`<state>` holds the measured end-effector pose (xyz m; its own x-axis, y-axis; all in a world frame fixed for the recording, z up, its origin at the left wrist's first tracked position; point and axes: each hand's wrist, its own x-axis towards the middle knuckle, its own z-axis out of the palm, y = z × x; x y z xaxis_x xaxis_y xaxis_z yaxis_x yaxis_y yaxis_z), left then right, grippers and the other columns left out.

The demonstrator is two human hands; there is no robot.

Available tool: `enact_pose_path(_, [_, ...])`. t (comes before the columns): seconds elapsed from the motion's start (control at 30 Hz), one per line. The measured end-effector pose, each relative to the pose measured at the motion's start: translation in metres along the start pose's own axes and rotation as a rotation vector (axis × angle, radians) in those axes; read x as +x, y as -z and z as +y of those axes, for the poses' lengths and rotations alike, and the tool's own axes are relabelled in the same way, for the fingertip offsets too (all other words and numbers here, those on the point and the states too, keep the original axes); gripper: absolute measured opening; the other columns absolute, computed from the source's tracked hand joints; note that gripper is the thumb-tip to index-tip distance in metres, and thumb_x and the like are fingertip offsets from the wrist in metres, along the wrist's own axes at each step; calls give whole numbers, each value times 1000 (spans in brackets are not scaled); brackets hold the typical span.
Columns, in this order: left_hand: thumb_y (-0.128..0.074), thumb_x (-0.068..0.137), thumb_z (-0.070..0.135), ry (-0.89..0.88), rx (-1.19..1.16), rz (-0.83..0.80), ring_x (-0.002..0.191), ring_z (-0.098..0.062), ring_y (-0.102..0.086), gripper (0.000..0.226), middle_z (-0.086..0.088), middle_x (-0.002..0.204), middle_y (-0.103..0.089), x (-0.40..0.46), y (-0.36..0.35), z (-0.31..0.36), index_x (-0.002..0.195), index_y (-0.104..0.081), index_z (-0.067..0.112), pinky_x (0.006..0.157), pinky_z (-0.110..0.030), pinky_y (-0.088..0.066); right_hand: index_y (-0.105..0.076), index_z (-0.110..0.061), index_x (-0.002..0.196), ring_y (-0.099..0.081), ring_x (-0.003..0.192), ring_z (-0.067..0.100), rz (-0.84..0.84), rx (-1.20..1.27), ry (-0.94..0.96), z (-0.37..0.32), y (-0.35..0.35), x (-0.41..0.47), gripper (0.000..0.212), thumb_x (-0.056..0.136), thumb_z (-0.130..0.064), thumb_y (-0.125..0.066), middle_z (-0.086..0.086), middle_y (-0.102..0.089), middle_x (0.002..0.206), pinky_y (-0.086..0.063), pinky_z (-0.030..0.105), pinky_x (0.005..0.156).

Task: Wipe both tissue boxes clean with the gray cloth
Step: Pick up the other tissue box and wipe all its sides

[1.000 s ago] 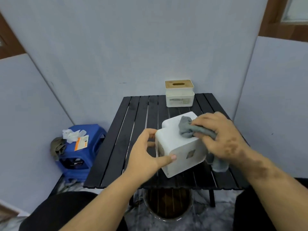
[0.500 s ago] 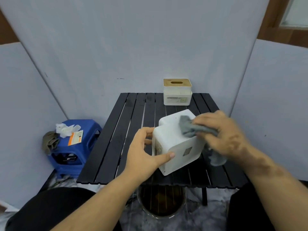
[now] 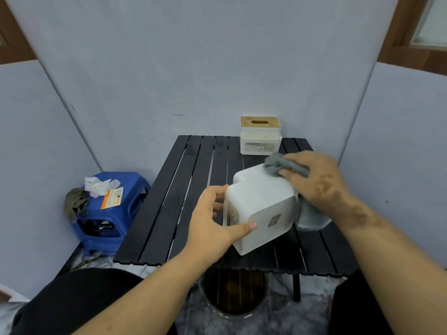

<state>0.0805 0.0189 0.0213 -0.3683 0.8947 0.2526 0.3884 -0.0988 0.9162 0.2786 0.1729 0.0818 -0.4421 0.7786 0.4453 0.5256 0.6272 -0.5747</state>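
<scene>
A white tissue box (image 3: 260, 204) lies tipped on the black slatted table (image 3: 169, 201), near its front. My left hand (image 3: 215, 223) grips the box's left end, thumb across the near face and fingers behind. My right hand (image 3: 316, 180) holds the gray cloth (image 3: 278, 165) bunched against the box's far right top corner; more cloth hangs down past the box's right side. A second white tissue box (image 3: 260, 141) with a wooden lid stands upright at the table's back edge, untouched.
A blue plastic stool (image 3: 108, 213) stands left of the table, carrying crumpled white tissue, an orange card and a drab rag. A round bin (image 3: 233, 293) sits under the table's front edge. Gray partition walls close in on three sides.
My right hand has slid the cloth from the middle of the box's top toward its far right corner. The left hand keeps its grip on the box.
</scene>
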Motion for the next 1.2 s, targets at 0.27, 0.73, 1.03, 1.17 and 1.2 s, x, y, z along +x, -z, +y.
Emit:
enact_pose_path(0.27, [-91,53,52,-19,18,8,107,-9,-61,71,16,118,-64,0,-4,-3,115,-57,41,91,-28,-47,-71,-30,109,-53,93,19,-57,-166,259,-57,-43,-9,23,90,-40,-61,-12,-67,102,-39,30,84])
enact_pose_path(0.73, [-98,63,27,-77,86,34,97,0,-56,63,9,108,-62,-6,-5,3,109,-55,34,79,-7,-41,-74,-26,107,-60,94,25,-67,-148,212,-68,-49,-1,23,86,-35,-69,1,-67,100,-49,40,86])
enact_pose_path(1.03, [-96,66,27,-110,95,49,109,4,-52,71,11,120,-57,-11,-7,-3,123,-53,33,85,-4,-39,-73,-31,112,-60,97,17,49,-96,-51,-33,-28,-2,27,86,-37,-72,-7,-64,101,-49,33,88])
enact_pose_path(1.17, [-92,69,43,-158,135,48,112,1,-55,71,18,120,-56,-12,-6,-8,125,-50,41,87,-8,-41,-75,-31,106,-62,93,11,-94,43,243,-58,-28,-29,26,81,-29,-78,-10,-67,97,-51,33,85])
enact_pose_path(1.2, [-89,67,50,-160,149,46,113,1,-54,70,21,122,-55,-12,-6,-8,125,-48,46,89,-12,-42,-75,-32,105,-63,93,10,-97,72,234,-51,-22,-27,26,80,-29,-79,-12,-68,98,-52,33,86])
